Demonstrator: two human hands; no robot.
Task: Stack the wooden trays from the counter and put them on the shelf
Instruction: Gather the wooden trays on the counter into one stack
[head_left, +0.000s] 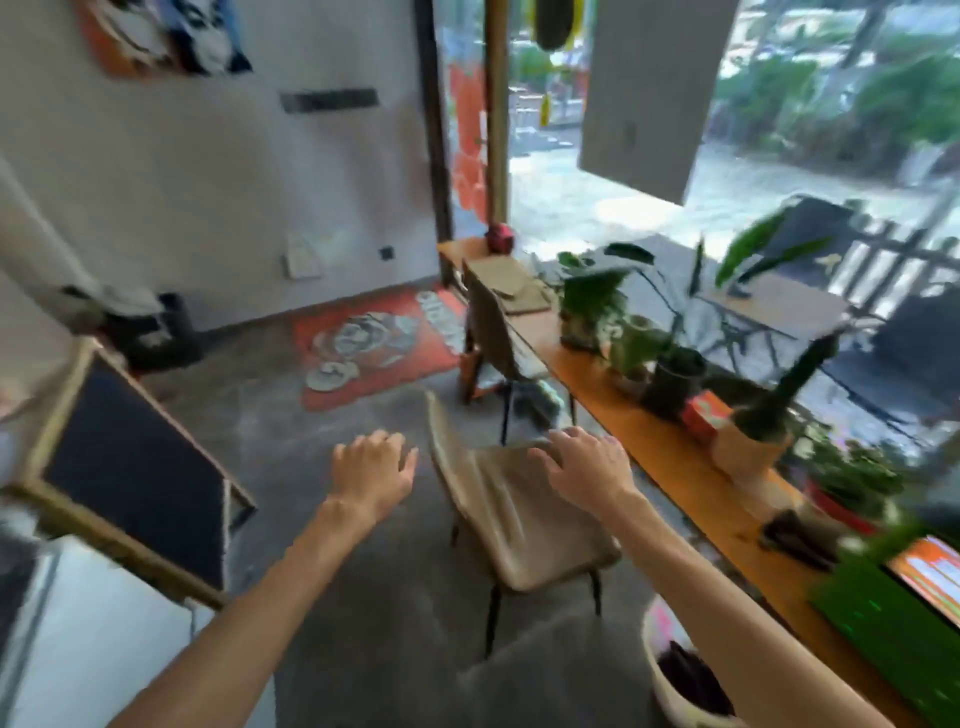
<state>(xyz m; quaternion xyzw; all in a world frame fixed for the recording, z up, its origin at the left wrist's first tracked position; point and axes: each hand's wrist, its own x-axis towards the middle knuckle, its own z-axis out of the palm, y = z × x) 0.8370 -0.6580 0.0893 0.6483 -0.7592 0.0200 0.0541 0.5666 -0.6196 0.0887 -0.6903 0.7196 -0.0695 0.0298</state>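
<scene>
Flat wooden trays lie on the far end of the orange wooden counter that runs along the window at the right. My left hand is stretched out in front of me over the floor, fingers loosely spread, holding nothing. My right hand hovers above the seat of a beige chair, fingers apart and empty. Both hands are well short of the trays. The picture is blurred by motion. No shelf is plainly visible.
A second chair stands at the counter by the trays. Several potted plants and a cactus crowd the counter. A framed blackboard leans at the left. An orange rug lies on the floor; a white bin sits near my right arm.
</scene>
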